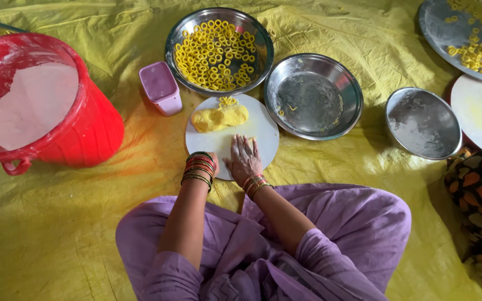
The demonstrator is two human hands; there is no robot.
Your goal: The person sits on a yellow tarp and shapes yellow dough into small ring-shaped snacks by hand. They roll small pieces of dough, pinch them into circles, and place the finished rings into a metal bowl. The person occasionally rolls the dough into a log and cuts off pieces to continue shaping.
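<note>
my right hand lies flat, fingers spread, palm down on the round white board, holding nothing. my left hand sits curled at the board's near edge beside it; i cannot tell what it grips. the lump of yellow dough lies just beyond both hands, on the board's far side.

Yellow dough, white round board, red bucket, lilac cup, yellow sheet
</note>
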